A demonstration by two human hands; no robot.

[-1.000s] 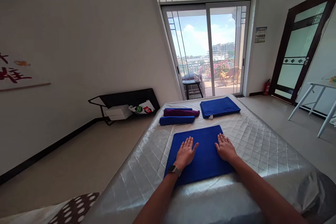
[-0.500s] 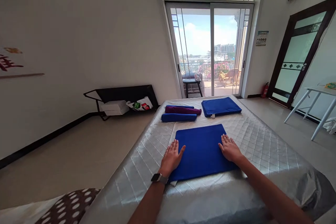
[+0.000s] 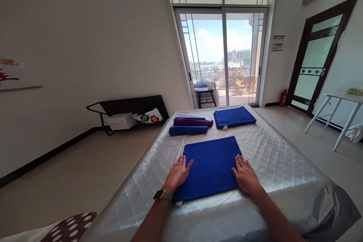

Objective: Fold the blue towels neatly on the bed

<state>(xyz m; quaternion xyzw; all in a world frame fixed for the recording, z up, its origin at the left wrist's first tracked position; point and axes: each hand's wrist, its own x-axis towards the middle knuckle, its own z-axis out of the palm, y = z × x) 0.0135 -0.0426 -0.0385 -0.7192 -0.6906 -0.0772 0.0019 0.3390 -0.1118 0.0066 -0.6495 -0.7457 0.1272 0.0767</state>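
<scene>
A folded blue cloth [image 3: 211, 168] lies flat on the silvery quilted mattress [image 3: 279, 166] before me, with a small white tag at its near left corner. Along its left edge rests my left hand [image 3: 178, 172], open, fingers together and thumb out over the fabric; a watch is on that wrist. My right hand [image 3: 245, 174] lies open and flat at the right edge, its thumb on the cloth. Neither hand grips anything. Beyond it are a rolled blue cloth [image 3: 188, 130], a rolled purple cloth [image 3: 193, 122] and a folded blue stack [image 3: 235, 117].
A low black frame [image 3: 133, 105] holding a white box [image 3: 119, 121] and a printed bag [image 3: 149, 116] stands by the left wall. A white table [image 3: 340, 100] is at the right. Brown polka-dot fabric [image 3: 70, 228] shows at lower left.
My view has shifted slightly. My right hand has slid down its side of the cloth, toward me; my left hand stays at the left edge.
</scene>
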